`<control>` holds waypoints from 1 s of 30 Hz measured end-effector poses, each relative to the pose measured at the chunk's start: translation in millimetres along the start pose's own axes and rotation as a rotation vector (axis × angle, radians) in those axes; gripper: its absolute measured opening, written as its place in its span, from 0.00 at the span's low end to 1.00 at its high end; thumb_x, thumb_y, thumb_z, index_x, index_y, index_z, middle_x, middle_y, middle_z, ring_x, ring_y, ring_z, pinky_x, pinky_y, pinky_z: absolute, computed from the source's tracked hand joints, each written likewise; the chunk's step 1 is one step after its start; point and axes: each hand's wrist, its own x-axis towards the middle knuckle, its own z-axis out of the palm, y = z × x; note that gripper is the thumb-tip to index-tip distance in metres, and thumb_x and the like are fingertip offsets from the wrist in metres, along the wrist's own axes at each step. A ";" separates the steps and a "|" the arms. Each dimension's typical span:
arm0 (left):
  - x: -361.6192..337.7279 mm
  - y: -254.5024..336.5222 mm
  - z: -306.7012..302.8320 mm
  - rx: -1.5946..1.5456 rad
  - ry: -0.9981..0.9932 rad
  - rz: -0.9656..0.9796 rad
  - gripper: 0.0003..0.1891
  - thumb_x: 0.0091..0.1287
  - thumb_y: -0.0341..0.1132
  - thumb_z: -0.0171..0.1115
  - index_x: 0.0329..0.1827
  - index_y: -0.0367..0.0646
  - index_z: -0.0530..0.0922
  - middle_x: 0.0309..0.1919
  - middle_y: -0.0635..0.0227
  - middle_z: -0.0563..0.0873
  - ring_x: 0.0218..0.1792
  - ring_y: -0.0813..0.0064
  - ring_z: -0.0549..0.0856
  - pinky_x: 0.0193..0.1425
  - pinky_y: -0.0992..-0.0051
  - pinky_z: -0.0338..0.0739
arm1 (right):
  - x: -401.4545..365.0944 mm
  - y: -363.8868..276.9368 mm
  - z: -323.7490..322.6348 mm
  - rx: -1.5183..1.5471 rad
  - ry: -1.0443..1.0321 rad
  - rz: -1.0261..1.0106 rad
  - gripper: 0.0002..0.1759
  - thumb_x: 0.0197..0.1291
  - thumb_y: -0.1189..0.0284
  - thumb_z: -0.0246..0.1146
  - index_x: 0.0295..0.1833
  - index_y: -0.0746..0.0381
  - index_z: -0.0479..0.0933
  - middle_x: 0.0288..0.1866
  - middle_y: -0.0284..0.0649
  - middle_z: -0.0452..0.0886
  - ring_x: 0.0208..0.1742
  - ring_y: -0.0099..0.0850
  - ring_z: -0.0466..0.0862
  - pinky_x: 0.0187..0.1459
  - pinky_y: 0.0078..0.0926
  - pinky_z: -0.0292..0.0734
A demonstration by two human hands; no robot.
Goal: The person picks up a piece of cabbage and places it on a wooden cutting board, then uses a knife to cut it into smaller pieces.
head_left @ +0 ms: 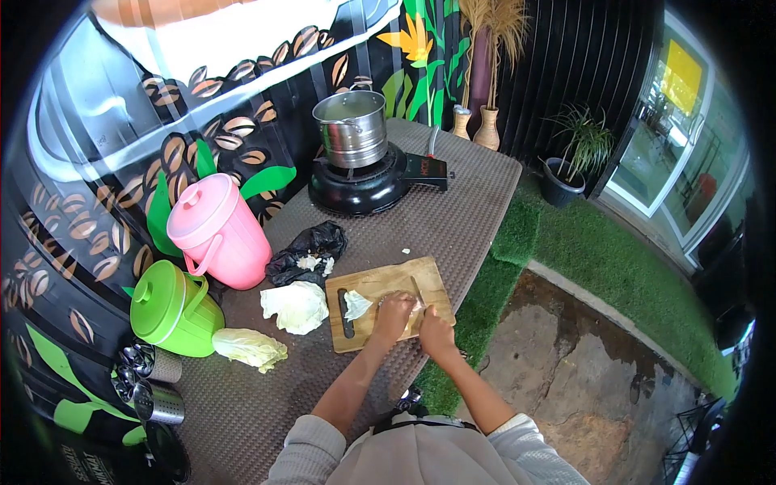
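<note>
A wooden cutting board (364, 331) lies near the table's right edge. On it my left hand (395, 314) presses down with curled fingers on pale cabbage pieces, partly hidden under the fingers. Just right of it, my right hand (436, 330) is wrapped round the handle of a knife (417, 289), whose blade points away from me over the board. One cabbage piece (356, 305) rests by the board's dark handle slot. Left of the board are a large cabbage leaf (296, 308) and a longer leafy piece (250, 348).
A steel pot (351, 133) stands on a black gas stove (360, 184) at the back. Left are a black plastic bag (307, 252), a pink jug (222, 232), a green jug (175, 312) and metal utensil holders (158, 402). The brown table (477, 190) ends beside green turf.
</note>
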 end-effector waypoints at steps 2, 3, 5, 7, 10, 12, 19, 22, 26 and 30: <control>0.2 0.3 0.2 -0.025 -0.001 -0.035 0.06 0.57 0.31 0.62 0.31 0.38 0.84 0.33 0.59 0.84 0.39 0.58 0.82 0.44 0.63 0.75 | 0.0 3.8 -6.7 -0.003 -0.009 -0.039 0.19 0.62 0.66 0.54 0.52 0.70 0.64 0.32 0.54 0.82 0.34 0.49 0.85 0.33 0.41 0.82; 1.3 0.3 -0.6 -0.049 0.001 -0.074 0.06 0.57 0.32 0.62 0.30 0.38 0.84 0.32 0.58 0.84 0.39 0.58 0.82 0.44 0.63 0.75 | -4.5 2.1 -6.8 -0.004 -0.023 -0.006 0.20 0.62 0.65 0.55 0.52 0.70 0.64 0.32 0.54 0.82 0.34 0.49 0.85 0.33 0.41 0.82; 1.6 -1.0 -2.3 -0.107 -0.005 -0.106 0.06 0.57 0.32 0.62 0.31 0.39 0.84 0.32 0.58 0.84 0.38 0.58 0.82 0.44 0.63 0.75 | -14.0 -6.6 1.8 -0.006 -0.013 0.089 0.21 0.62 0.63 0.55 0.51 0.69 0.64 0.31 0.53 0.83 0.33 0.49 0.85 0.34 0.42 0.82; 3.5 0.3 -4.0 -0.170 -0.012 -0.137 0.06 0.56 0.32 0.62 0.31 0.39 0.84 0.32 0.58 0.84 0.38 0.58 0.82 0.44 0.62 0.75 | -7.3 -5.3 18.6 -0.012 -0.014 0.097 0.22 0.62 0.63 0.55 0.52 0.70 0.64 0.31 0.53 0.83 0.33 0.49 0.85 0.34 0.43 0.82; 3.3 -1.2 -6.3 -0.135 -0.081 -0.127 0.06 0.56 0.31 0.62 0.31 0.39 0.84 0.30 0.58 0.84 0.36 0.57 0.82 0.44 0.62 0.75 | -0.7 -6.0 -0.2 0.055 -0.010 0.106 0.22 0.62 0.65 0.55 0.54 0.71 0.64 0.32 0.54 0.83 0.34 0.50 0.85 0.36 0.44 0.82; 5.0 -5.3 -2.2 -0.029 -0.151 -0.073 0.06 0.57 0.30 0.61 0.32 0.38 0.84 0.31 0.57 0.83 0.38 0.57 0.81 0.45 0.62 0.74 | 0.0 -5.2 -22.0 -0.040 -0.011 -0.023 0.12 0.63 0.69 0.51 0.47 0.66 0.65 0.31 0.53 0.83 0.35 0.47 0.86 0.36 0.41 0.83; 0.0 -2.9 -3.6 -0.087 -0.203 -0.059 0.08 0.57 0.28 0.59 0.36 0.35 0.83 0.34 0.55 0.81 0.43 0.56 0.79 0.48 0.63 0.74 | -6.3 -8.0 3.0 0.009 -0.013 0.088 0.20 0.62 0.67 0.54 0.53 0.70 0.64 0.34 0.55 0.82 0.35 0.50 0.85 0.34 0.43 0.82; -1.7 0.5 -2.7 -0.167 -0.129 -0.063 0.07 0.57 0.28 0.59 0.35 0.35 0.83 0.35 0.54 0.81 0.43 0.55 0.79 0.48 0.62 0.73 | -2.4 -0.3 -10.1 0.040 -0.041 0.032 0.20 0.63 0.66 0.54 0.53 0.70 0.64 0.34 0.55 0.82 0.34 0.50 0.85 0.33 0.43 0.82; 0.2 3.7 -6.6 -0.217 -0.041 -0.159 0.06 0.55 0.27 0.61 0.33 0.36 0.84 0.32 0.54 0.82 0.40 0.55 0.80 0.46 0.63 0.73 | -12.9 -5.2 -8.4 0.007 -0.037 -0.009 0.17 0.63 0.65 0.54 0.49 0.68 0.65 0.33 0.54 0.82 0.34 0.50 0.85 0.33 0.44 0.81; 3.4 1.9 -2.2 -0.210 -0.008 -0.238 0.04 0.52 0.26 0.64 0.30 0.37 0.85 0.27 0.55 0.83 0.34 0.55 0.83 0.41 0.65 0.75 | -11.5 -6.9 13.0 0.019 -0.025 0.127 0.16 0.63 0.66 0.55 0.47 0.68 0.65 0.30 0.53 0.82 0.33 0.50 0.85 0.32 0.45 0.82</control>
